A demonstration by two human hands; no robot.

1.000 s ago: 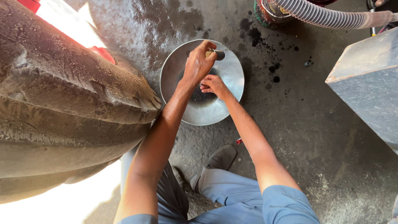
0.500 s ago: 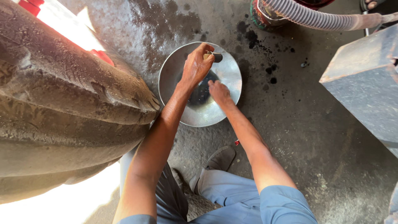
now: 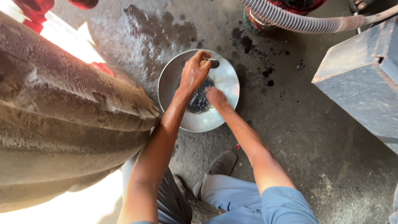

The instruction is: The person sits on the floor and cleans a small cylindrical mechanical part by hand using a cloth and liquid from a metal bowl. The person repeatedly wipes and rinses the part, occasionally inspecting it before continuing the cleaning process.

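While a round metal basin (image 3: 226,83) sits flat on the stained concrete floor (image 3: 315,137), a person crouched over it works with both hands inside it. A small pool of dark, oily liquid (image 3: 200,102) lies at the basin's lowest point, which is likely why both hands meet there. The left hand (image 3: 194,74) is clenched around a small cylindrical part (image 3: 212,63) with a dark end, held above the far rim, probably so drips fall back into the basin. The right hand (image 3: 215,97) reaches down beside the liquid; whether it grips anything cannot be told. To the left looms a large, dirt-caked tyre (image 3: 70,124). A ribbed grey hose (image 3: 298,20) crosses the far right, and a grey metal box (image 3: 365,79) stands at right. Near the person, a shoe (image 3: 224,162) rests on the floor.

Compared with a second ago, the right hand has dropped lower and flatter toward the liquid, while the left hand keeps its grip on the part.
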